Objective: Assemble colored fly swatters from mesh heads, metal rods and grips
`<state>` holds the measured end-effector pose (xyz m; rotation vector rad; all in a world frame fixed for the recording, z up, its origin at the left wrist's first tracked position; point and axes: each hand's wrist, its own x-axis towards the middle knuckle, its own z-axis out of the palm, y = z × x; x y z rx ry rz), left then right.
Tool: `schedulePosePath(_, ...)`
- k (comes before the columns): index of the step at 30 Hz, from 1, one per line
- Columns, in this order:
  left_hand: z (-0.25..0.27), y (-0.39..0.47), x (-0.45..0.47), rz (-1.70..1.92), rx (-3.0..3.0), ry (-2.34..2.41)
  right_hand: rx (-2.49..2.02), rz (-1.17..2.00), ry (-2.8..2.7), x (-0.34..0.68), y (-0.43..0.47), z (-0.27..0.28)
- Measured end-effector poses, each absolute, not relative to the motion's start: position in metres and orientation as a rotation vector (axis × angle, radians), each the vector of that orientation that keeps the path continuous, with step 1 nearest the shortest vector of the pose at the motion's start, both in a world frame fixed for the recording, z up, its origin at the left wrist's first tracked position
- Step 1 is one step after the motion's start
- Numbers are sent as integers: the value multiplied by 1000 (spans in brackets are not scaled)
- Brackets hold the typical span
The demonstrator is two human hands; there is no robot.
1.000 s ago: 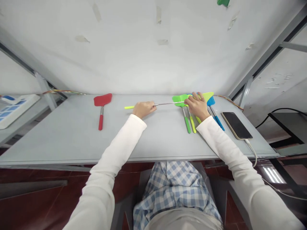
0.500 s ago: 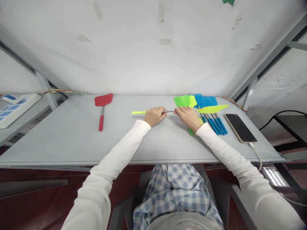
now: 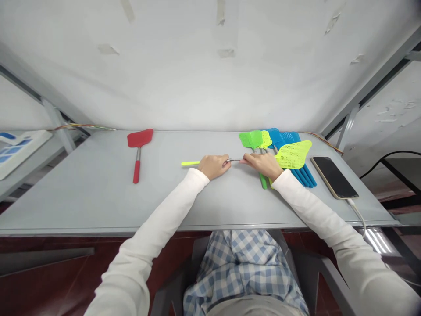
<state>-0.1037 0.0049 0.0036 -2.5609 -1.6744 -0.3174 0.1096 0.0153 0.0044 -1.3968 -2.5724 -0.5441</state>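
A yellow fly swatter (image 3: 294,154) lies level across both hands, its perforated paddle at the right and its handle end poking out at the left. My left hand (image 3: 213,166) is closed around the handle side, near where the metal rod starts. My right hand (image 3: 264,164) grips the rod closer to the paddle. Bare metal rod shows between the two hands. Just behind and under my right hand lie green fly swatters (image 3: 252,139), another yellow fly swatter (image 3: 266,138) and several blue fly swatters (image 3: 289,137), partly covered by the hand and the held paddle.
On the left of the grey table (image 3: 98,184) lies a red fly swatter (image 3: 140,138). A phone (image 3: 333,177) with a white cable (image 3: 357,210) rests at the right. Metal frame posts stand at both sides, and a white wall rises behind.
The held swatter has turned about its length: its paddle was nearly edge-on and now shows its broad perforated face. Both hands sit slightly lower in view and keep their hold.
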Motion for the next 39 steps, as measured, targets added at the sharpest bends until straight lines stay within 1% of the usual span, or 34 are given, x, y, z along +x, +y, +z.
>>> schedulePosePath(9,4,13,-88,-294,-2545,-1682,-1530,-493,-2336,112,38,7)
schedulePosePath(13,7,23,-97,-344,-2493,-1659,-1604,-545,-2234,124,43,12)
schedulePosePath(16,12,36,-125,-361,-2409,-1662,-1701,-577,-2132,147,53,17)
schedulePosePath(21,23,52,-204,-373,-2247,-1778,-1775,-578,-1988,187,66,23)
schedulePosePath(26,20,59,-244,-429,-2164,-1781,-1773,-609,-2009,194,68,23)
schedulePosePath(34,8,64,-234,-569,-2176,-1659,-1794,-649,-2024,198,67,12)
schedulePosePath(36,7,64,-234,-595,-2158,-1702,-1727,-645,-2064,199,67,10)
schedulePosePath(39,6,67,-241,-716,-1965,-1906,-1551,-654,-2178,201,67,12)
